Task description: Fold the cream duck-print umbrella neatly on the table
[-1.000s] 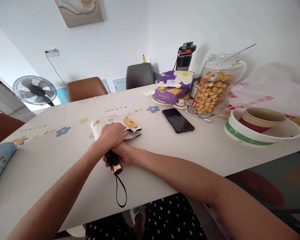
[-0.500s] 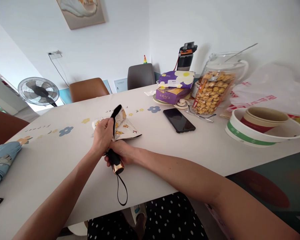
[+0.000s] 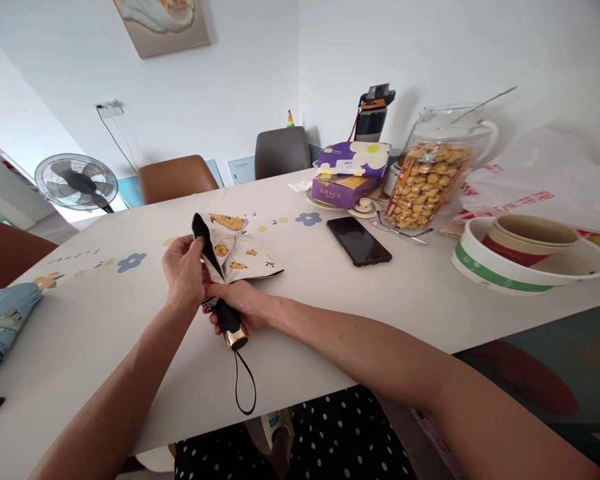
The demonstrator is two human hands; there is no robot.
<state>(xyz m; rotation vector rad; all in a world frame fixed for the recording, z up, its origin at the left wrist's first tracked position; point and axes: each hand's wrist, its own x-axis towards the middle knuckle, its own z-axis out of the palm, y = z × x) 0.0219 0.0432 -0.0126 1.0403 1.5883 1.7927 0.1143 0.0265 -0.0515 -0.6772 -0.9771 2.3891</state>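
Observation:
A folding umbrella (image 3: pixel 237 257) with white fabric printed with yellow ducks lies on the white table (image 3: pixel 130 333). Its black handle (image 3: pixel 230 325) has a gold end and a black wrist loop hanging over the table's near edge. My right hand (image 3: pixel 243 303) is wrapped round the handle. My left hand (image 3: pixel 184 270) pinches one fold of the canopy fabric and holds it lifted, showing the fabric's black underside.
A black phone (image 3: pixel 359 240) lies right of the umbrella. Behind it stand purple boxes (image 3: pixel 347 177), a glass snack jar (image 3: pixel 427 177) and a dark bottle (image 3: pixel 371 113). Stacked paper bowls (image 3: pixel 527 253) and a plastic bag (image 3: pixel 535 177) sit at right. A blue umbrella (image 3: pixel 3 320) lies far left. Chairs and a fan (image 3: pixel 76 181) stand beyond.
My left hand left the flat umbrella fabric, took hold of one fold and lifted it up and to the left. My right hand stayed on the handle.

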